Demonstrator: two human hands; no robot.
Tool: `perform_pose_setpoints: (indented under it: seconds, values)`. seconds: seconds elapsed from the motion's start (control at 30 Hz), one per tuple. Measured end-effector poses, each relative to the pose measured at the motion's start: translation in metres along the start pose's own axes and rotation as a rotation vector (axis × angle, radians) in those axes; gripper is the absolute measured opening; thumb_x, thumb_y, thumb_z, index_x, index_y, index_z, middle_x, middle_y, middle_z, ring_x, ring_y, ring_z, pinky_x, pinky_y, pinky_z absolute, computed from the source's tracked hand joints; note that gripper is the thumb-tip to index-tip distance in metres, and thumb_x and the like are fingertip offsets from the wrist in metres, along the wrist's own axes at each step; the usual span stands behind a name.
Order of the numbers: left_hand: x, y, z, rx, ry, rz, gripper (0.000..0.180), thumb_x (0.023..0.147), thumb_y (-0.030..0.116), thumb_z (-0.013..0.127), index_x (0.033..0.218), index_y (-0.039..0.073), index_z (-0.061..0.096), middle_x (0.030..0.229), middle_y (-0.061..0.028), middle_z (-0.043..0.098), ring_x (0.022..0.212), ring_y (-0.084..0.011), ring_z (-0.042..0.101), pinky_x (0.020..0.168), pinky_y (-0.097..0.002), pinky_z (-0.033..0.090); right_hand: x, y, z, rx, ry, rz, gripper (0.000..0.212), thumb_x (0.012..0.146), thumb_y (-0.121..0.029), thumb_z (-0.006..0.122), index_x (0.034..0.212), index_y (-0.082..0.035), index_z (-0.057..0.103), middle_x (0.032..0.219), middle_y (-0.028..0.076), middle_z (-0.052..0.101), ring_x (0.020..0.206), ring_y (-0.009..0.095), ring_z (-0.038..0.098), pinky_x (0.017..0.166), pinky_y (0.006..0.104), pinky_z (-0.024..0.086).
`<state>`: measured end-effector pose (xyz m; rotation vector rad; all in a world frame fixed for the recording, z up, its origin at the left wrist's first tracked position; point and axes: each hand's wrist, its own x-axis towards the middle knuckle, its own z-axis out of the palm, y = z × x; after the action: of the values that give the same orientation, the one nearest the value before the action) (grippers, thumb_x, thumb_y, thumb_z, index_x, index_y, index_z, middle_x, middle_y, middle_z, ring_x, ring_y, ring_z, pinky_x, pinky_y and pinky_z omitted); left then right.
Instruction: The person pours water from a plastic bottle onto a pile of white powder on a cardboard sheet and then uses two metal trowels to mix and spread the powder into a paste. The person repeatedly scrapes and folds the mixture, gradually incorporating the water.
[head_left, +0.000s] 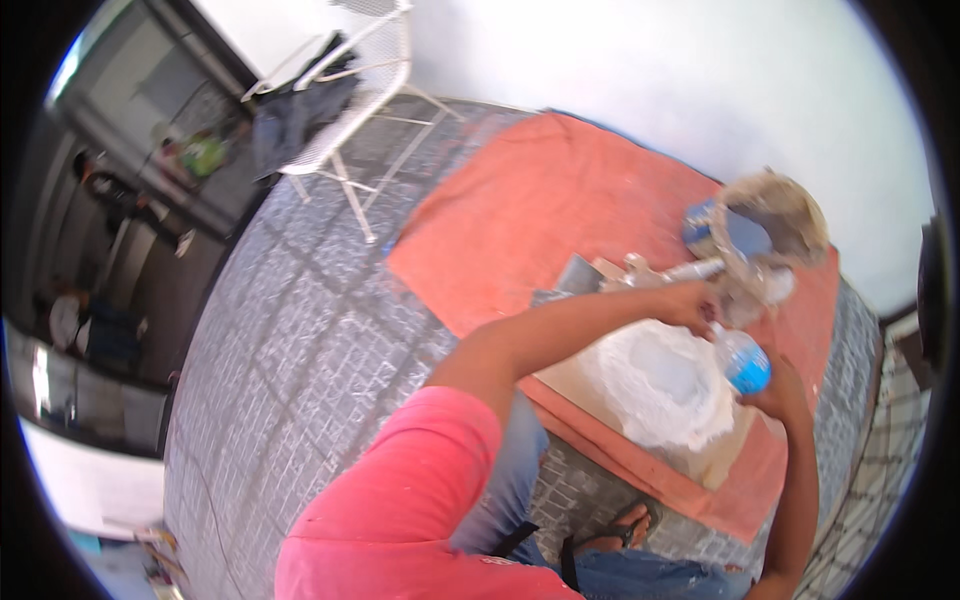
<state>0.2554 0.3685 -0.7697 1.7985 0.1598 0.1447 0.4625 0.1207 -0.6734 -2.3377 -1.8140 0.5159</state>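
My right hand grips a small clear plastic bottle with a blue label, tilted with its neck toward the upper left. My left hand reaches across at the bottle's neck, beside a plaster-crusted tool handle; whether it holds the cap or the handle is unclear. Just below both hands, a white plaster mound with a hollow in the middle sits on a pale board. The board lies on an orange cloth.
A dirty, plaster-caked bucket stands on the cloth's far right, a blue object beside it. A trowel blade lies by the board. A white wire chair with dark clothes stands at the back on the paved floor. My sandalled foot rests near the cloth's edge.
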Motion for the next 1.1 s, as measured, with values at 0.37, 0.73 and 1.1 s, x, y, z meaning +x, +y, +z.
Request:
perform_pose_setpoints:
  seconds: [0.37,0.73,1.1]
  values:
    - [-0.094,0.149,-0.018,0.225,0.218,0.128,0.041,0.075,0.018,0.1,0.108,0.002,0.082,0.097,-0.0107,0.082,0.085,-0.0214,0.079,0.077,-0.0354,0.061,0.035,-0.014,0.031,1.107,-0.215,-0.28,0.12,0.057,-0.04,0.102,0.155,0.003,0.048,0.128,0.015,0.07,0.118,0.029,0.069,0.101,0.0428,0.057]
    - [-0.149,0.207,0.012,0.414,0.634,-0.24,0.047,0.088,0.029,0.089,0.122,0.0,0.077,0.098,-0.0158,0.077,0.087,-0.0273,0.074,0.074,-0.04,0.055,0.089,-0.041,0.049,1.141,-0.542,-0.403,0.123,0.052,-0.044,0.106,0.152,0.002,0.05,0.128,0.011,0.069,0.116,0.024,0.07,0.099,0.0397,0.058]
    - [-0.131,0.254,0.008,0.378,0.283,0.088,0.038,0.078,0.021,0.091,0.109,0.001,0.082,0.093,-0.0141,0.076,0.085,-0.0305,0.073,0.076,-0.0427,0.054,0.11,-0.065,0.049,1.16,-0.583,-0.473,0.106,0.074,-0.045,0.095,0.158,-0.002,0.048,0.141,0.014,0.065,0.132,0.027,0.062,0.112,0.0419,0.049]
